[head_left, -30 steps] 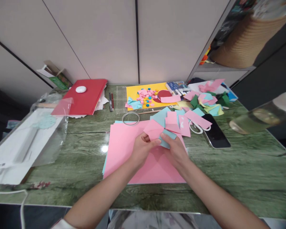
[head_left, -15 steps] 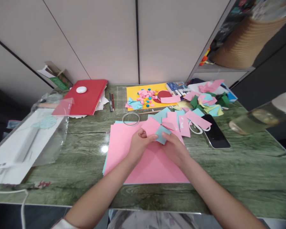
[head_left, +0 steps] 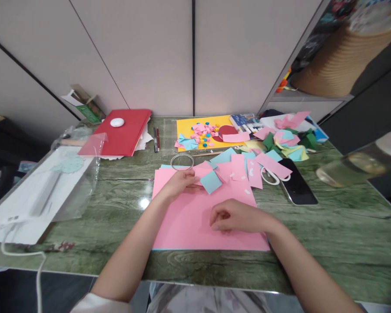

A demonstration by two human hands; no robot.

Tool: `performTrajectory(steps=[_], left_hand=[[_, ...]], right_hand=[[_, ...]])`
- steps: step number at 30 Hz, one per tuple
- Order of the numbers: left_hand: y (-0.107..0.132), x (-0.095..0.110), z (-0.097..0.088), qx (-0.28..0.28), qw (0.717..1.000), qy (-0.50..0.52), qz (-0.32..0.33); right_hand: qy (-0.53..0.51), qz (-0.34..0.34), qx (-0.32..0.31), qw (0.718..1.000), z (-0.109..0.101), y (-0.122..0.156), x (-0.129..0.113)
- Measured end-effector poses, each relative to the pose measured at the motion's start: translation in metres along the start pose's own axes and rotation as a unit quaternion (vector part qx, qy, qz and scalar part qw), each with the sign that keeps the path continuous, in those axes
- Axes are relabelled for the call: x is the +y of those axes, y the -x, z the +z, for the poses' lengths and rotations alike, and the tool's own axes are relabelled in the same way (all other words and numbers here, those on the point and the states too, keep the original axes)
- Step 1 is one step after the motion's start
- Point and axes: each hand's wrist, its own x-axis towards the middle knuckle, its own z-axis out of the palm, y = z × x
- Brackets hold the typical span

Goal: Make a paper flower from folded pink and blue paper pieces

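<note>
paper so small asks for a light, steady touch, and the step in hand looks to be fine handling of the little pink piece (head_left: 199, 172) and the pale blue square (head_left: 211, 182). both lie near the far edge of the stack of pink sheets (head_left: 185, 226) on the table (head_left: 117, 208), the blue overlapping the pink; whether the two are joined cannot be told. the left hand (head_left: 179, 184) reaches to the left side of the pink piece, fingers extended and only narrowly apart; whether they pinch it or merely rest against it is unclear. the right hand (head_left: 236, 217) is loosely curled over the nearer part of the stack, apart from both pieces, and its palm side is hidden, so whether it holds anything cannot be told.

to do it well, the left fingers should press flat near the edge so the piece does not skid, leaving its corners uncovered. any crease is best run with one fingertip, once the edges line up. the white scraps (head_left: 247, 191) to the right could get caught under a fold, as could the pink strips (head_left: 237, 168) on that side.
</note>
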Motion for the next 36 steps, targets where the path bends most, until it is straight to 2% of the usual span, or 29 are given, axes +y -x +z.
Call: performTrajectory(steps=[1, 2, 3, 4, 5, 7, 9, 12, 15, 17, 19, 21, 23, 24, 26, 28, 30, 32, 36], left_hand=[[0.002, 0.002, -0.001, 0.050, 0.994, -0.092, 0.010], [0.005, 0.004, -0.001, 0.118, 0.973, -0.197, 0.032], [0.008, 0.007, -0.001, 0.190, 0.932, -0.303, 0.060], [0.010, 0.009, -0.001, 0.250, 0.879, -0.396, 0.092], [0.012, 0.010, -0.001, 0.287, 0.826, -0.471, 0.120], [0.015, 0.010, -0.002, 0.306, 0.746, -0.571, 0.157], [0.014, 0.006, -0.005, 0.285, 0.703, -0.630, 0.165], [0.009, -0.001, -0.012, 0.264, 0.673, -0.675, 0.150], [0.005, -0.002, -0.017, 0.284, 0.656, -0.678, 0.169], [0.005, 0.001, -0.015, 0.308, 0.654, -0.661, 0.201], [0.008, 0.006, -0.008, 0.325, 0.676, -0.619, 0.232], [0.016, 0.011, 0.006, 0.309, 0.731, -0.549, 0.263], [0.026, 0.014, 0.024, 0.238, 0.807, -0.449, 0.302], [0.032, 0.015, 0.033, 0.196, 0.834, -0.404, 0.321], [0.043, 0.016, 0.049, 0.123, 0.867, -0.332, 0.350], [0.052, 0.015, 0.060, 0.104, 0.878, -0.288, 0.368], [0.055, 0.013, 0.065, 0.110, 0.876, -0.273, 0.382], [0.055, 0.009, 0.066, 0.125, 0.866, -0.280, 0.394], [0.049, 0.004, 0.065, 0.160, 0.838, -0.306, 0.423]], right_hand=[[-0.002, 0.002, -0.012, 1.000, 0.001, 0.001, -0.001], [-0.003, 0.003, -0.019, 1.000, 0.001, 0.002, -0.001], [-0.003, 0.005, -0.022, 1.000, 0.001, 0.002, -0.001], [-0.002, 0.005, -0.020, 1.000, 0.001, 0.002, -0.001], [0.000, 0.005, -0.019, 1.000, 0.001, 0.002, 0.000], [0.003, 0.004, -0.015, 1.000, 0.000, 0.001, 0.001], [0.000, 0.000, -0.012, 1.000, 0.000, 0.001, 0.001], [0.002, -0.020, 0.008, 1.000, 0.001, 0.002, -0.001], [0.019, -0.042, 0.048, 0.998, 0.002, 0.000, -0.003], [0.019, -0.048, 0.089, 0.995, 0.003, -0.002, -0.005], [0.034, -0.061, 0.177, 0.982, 0.004, -0.004, -0.006], [0.088, -0.088, 0.313, 0.942, 0.005, -0.006, -0.007], [0.145, -0.122, 0.439, 0.878, 0.006, -0.005, -0.009], [0.161, -0.140, 0.478, 0.852, 0.007, -0.004, -0.010], [0.170, -0.175, 0.516, 0.821, 0.008, -0.001, -0.011], [0.177, -0.207, 0.532, 0.802, 0.010, 0.002, -0.011], [0.189, -0.233, 0.552, 0.778, 0.011, 0.005, -0.011], [0.185, -0.253, 0.565, 0.763, 0.012, 0.005, -0.010], [0.164, -0.295, 0.560, 0.757, 0.014, 0.005, -0.009]])
